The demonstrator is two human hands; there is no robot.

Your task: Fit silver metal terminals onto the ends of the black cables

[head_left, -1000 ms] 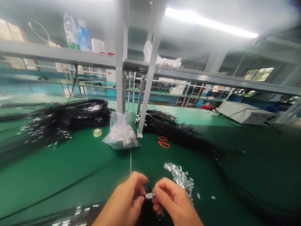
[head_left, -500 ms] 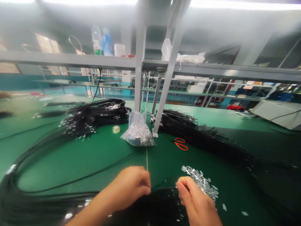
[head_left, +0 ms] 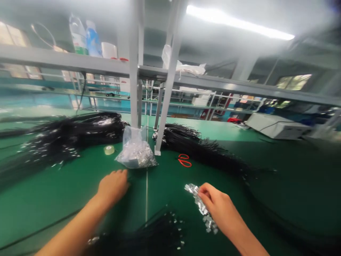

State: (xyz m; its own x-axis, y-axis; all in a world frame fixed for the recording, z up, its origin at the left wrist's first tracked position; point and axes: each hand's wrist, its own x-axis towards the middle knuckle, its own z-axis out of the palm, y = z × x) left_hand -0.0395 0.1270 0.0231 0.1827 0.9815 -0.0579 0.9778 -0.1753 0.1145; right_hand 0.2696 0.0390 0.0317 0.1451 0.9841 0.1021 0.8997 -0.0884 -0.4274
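Note:
My right hand (head_left: 217, 204) reaches to a pile of small silver foil-like pieces (head_left: 204, 209) on the green tabletop. Thumb and fingers are pinched together at the pile's upper edge; whether a piece is between them is hidden. To the left, my left hand (head_left: 113, 185) hovers over the table, fingers curled away from me, in front of a clear plastic bag (head_left: 138, 154) of similar shiny bits. What it holds, if anything, I cannot make out. Below and between the hands lies a bundle of black cables (head_left: 149, 231) with silvery ends.
More black cables lie in a coil (head_left: 98, 128) at the back left and a long bundle (head_left: 202, 151) at the right. A tape roll (head_left: 109, 149), a red loop (head_left: 184, 160) and metal posts (head_left: 166, 85) stand or lie between. A pale box (head_left: 275, 125) sits far right.
My hands have moved apart from the cable stretched between them. The left has gone left and up; the right has shifted onto the silver pile. The view has turned right.

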